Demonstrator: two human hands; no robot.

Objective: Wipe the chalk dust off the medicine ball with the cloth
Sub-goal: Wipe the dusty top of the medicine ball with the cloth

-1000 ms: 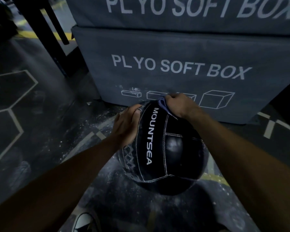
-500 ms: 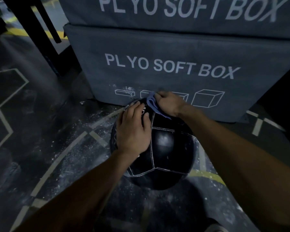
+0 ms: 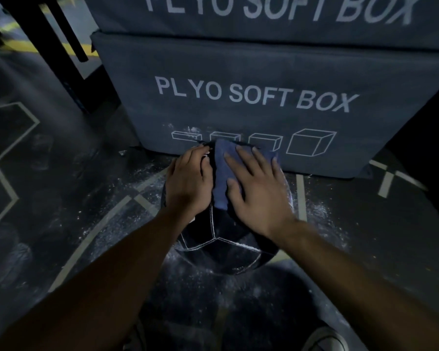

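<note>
Two hands lie on top of the medicine ball, which sits on the dusty floor at the middle of the view, just in front of the lower plyo box at twelve o'clock. The right hand lies flat with straight, spread fingers, pressing the blue cloth onto the ball's crown. The left hand rests on the ball's ten o'clock flank, fingers together and draped over the curve, steadying it without pinching anything.

The cloth's long axis runs from twelve to six o'clock, directly under the right fingertips, so the right hand is the one placed to wipe. Unwiped panel lies toward six o'clock, where white specks cling along the seams, and I judge a pull toward the body would sweep it.
</note>
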